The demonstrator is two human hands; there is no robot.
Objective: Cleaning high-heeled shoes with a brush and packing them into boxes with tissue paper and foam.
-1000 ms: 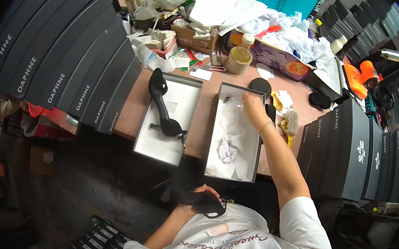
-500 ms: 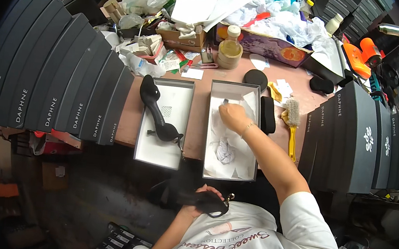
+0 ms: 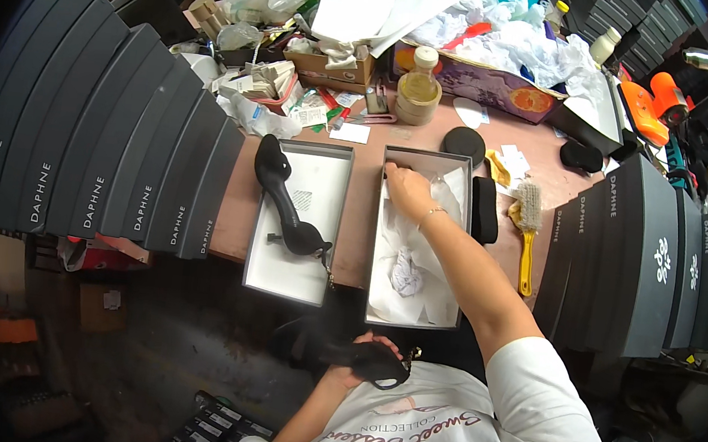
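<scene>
My left hand (image 3: 352, 374) holds a black shoe (image 3: 378, 363) low in front of my shirt; its strap carries a gold-coloured piece. Much of that shoe's other end fades into the dark floor behind. My right hand (image 3: 409, 192) reaches into the grey-rimmed shoe box (image 3: 374, 258), at its far left corner. Its fingers are closed, and whatever they hold is too small or hidden to name. White tissue paper (image 3: 433, 294) and a crumpled paper wad (image 3: 406, 271) lie in this box. The matching black heeled shoe (image 3: 283, 201) rests in the white-lined tray (image 3: 266, 276) to the left.
Stacked dark shoe boxes flank the table, at left (image 3: 121, 136) and right (image 3: 618, 257). A yellow-handled brush (image 3: 527, 239), a black pad (image 3: 484, 209) and a round black tin (image 3: 464, 143) lie right of the open box. Behind stand a liquid-filled bottle (image 3: 420, 86) and a paper-filled carton (image 3: 489, 88).
My right hand has moved farther and leftward inside the box, up to its far left corner. My left hand still holds the shoe in about the same place. The whole view has shifted slightly.
</scene>
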